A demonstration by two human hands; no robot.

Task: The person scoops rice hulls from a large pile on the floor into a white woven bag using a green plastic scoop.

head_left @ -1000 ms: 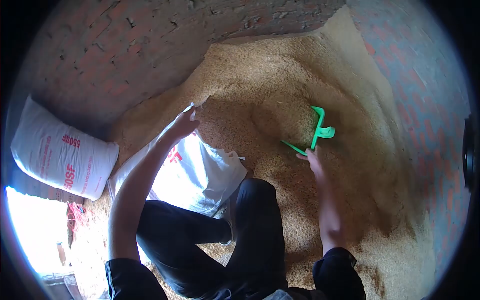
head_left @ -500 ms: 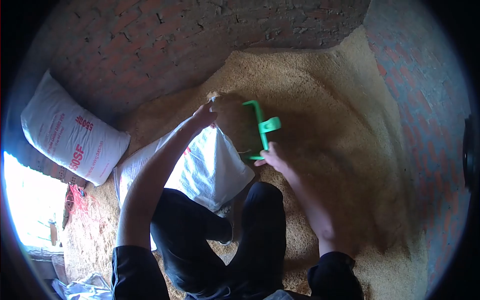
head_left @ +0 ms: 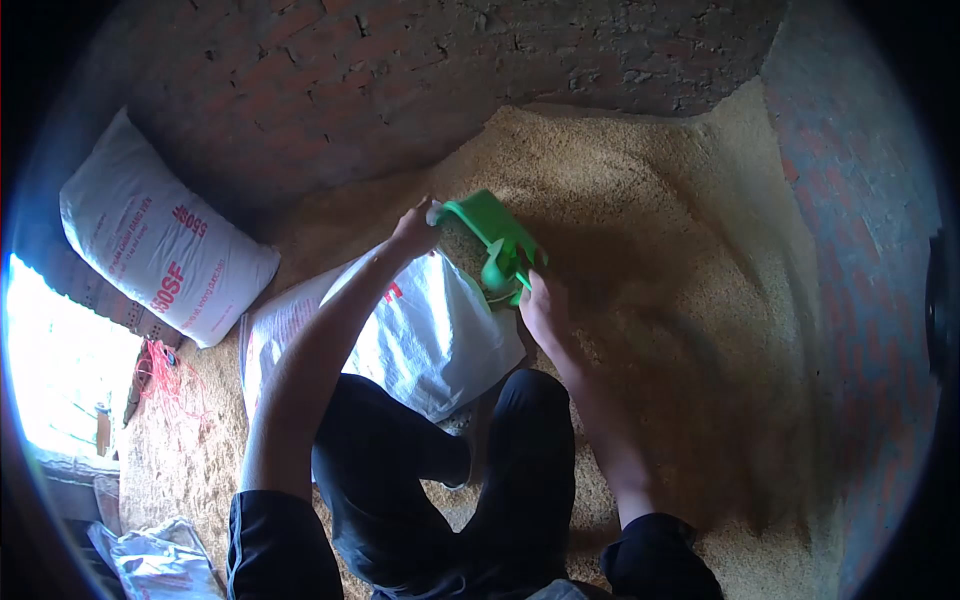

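1. While the left hand (head_left: 415,228) pinches the upper rim of the white woven sack (head_left: 430,330) between thumb and fingers and holds its mouth up, the right hand (head_left: 540,305) is closed round the handle of the green plastic scoop (head_left: 478,222).
2. That scoop sits between the two hands, tipped with its underside toward the camera over the sack's mouth. Whether it touches the rim, and what is left inside it, cannot be told.
3. Judging by its look, the scoop is stiff moulded plastic and light in itself, so most of any weight would be its load. The handle at its lower end is the natural hold, gripped close to the bowl so the wrist bears less leverage. Dust could make the smooth plastic a little slippery.
4. The sack seems soft and slack, with no shape of its own, and its mouth would likely fold shut unless the rim is held. A bunched fold of the rim gives a surer hold than one slick layer.
5. Its lower part lies against the person's dark trousers (head_left: 520,460), on the loose grain heap (head_left: 650,200), which looks free-flowing and easily spilled.
6. A filled sack with red print (head_left: 160,250) leans at the brick wall (head_left: 400,80), well apart on the left.
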